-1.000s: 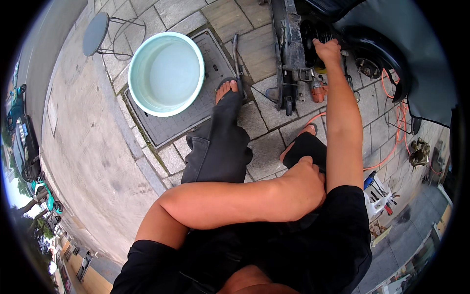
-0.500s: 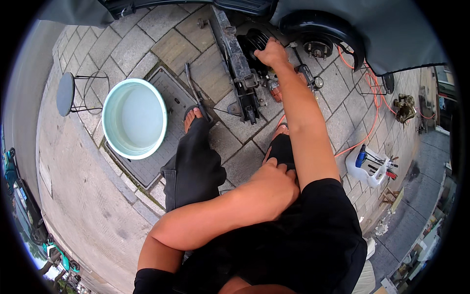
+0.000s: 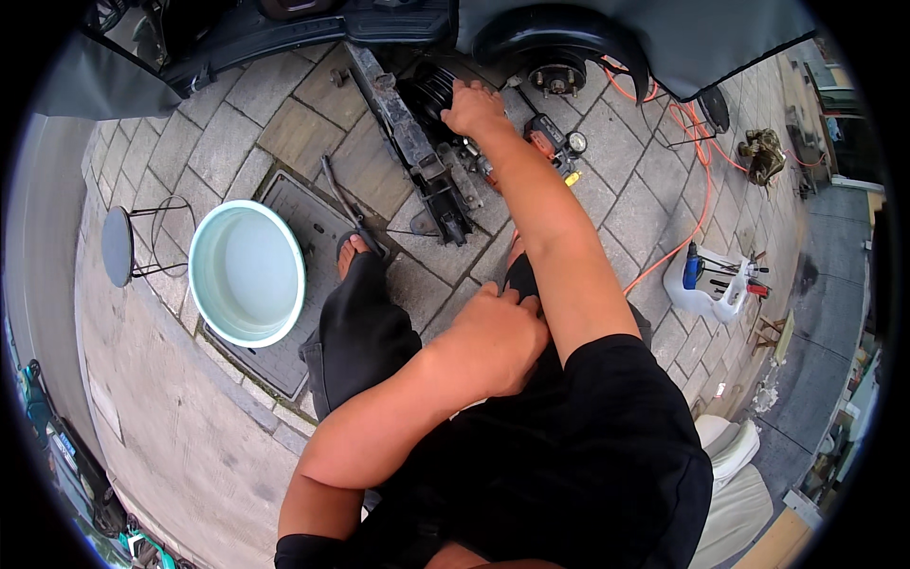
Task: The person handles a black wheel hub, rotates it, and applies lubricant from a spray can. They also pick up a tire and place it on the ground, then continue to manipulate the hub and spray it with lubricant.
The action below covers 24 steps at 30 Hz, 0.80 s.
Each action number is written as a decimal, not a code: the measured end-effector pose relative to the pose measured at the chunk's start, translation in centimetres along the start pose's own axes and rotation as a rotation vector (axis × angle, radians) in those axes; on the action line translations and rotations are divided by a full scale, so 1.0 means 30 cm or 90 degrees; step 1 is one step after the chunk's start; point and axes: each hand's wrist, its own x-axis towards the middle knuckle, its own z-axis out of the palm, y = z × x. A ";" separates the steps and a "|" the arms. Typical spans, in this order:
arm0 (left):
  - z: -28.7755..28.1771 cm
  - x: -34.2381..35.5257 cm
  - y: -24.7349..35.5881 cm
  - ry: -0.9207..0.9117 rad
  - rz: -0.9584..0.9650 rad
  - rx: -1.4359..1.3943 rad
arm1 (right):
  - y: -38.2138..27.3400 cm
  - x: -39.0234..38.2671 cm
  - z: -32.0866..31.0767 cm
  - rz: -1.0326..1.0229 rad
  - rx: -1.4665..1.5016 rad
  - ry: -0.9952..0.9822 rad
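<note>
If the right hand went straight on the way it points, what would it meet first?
The right hand would likely meet the black ribbed part first; its fingers seem to be at that part's edge, though depth and contact are unclear.

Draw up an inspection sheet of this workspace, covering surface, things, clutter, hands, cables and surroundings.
Surface: stone paving, with a grey cover plate partly under the basin.
Things: ribbed black part, beside the scuffed jack.
Clutter: stool, bar, gauge, white tub of tools.
Hands: right hand on the ribbed black part; left hand near the right leg.
Cables: orange line, loosely looped; cable or hose unclear.
Surroundings: dark vehicle with an exposed hub; road at left.
</note>
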 end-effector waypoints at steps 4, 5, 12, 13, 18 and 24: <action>0.010 0.025 -0.016 0.000 0.004 0.007 | 0.059 -0.057 -0.007 -0.030 -0.009 0.021; 0.008 0.028 -0.023 -0.001 0.005 0.008 | 0.079 -0.082 -0.001 -0.063 -0.040 0.025; -0.077 0.020 -0.074 0.022 -0.078 0.006 | 0.291 -0.465 -0.127 -0.241 -0.073 -0.141; -0.082 0.018 -0.093 0.057 -0.076 0.012 | 0.364 -0.522 -0.124 -0.243 -0.062 -0.151; -0.118 -0.012 -0.112 0.193 -0.130 -0.001 | 0.812 -0.840 -0.084 0.005 -0.069 -0.087; -0.065 -0.095 -0.116 0.425 -0.120 -0.150 | 1.107 -1.543 0.193 0.365 0.208 0.208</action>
